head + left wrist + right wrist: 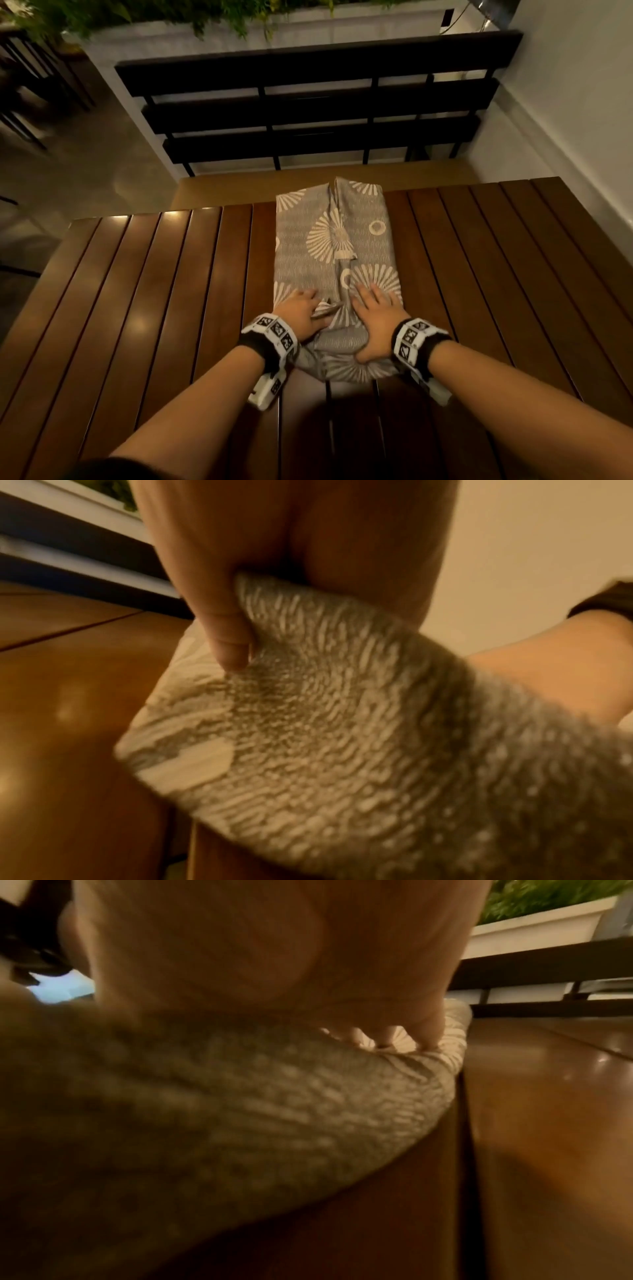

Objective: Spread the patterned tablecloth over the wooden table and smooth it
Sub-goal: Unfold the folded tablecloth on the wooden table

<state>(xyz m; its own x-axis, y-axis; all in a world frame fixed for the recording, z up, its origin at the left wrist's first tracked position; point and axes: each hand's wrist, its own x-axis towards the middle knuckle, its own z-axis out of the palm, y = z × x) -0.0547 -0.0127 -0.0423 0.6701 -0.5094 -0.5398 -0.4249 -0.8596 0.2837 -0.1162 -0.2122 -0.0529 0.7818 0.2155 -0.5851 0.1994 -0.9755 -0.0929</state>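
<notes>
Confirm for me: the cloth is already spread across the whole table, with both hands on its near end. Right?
Not quite. The cloth is still folded into a narrow bundle mid-table, as the head view shows. The left hand and right hand are indeed on its near end.

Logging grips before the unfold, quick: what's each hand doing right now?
Left hand: pinching a fold of the tablecloth.
Right hand: open, fingers spread flat, pressing on the tablecloth.
</notes>
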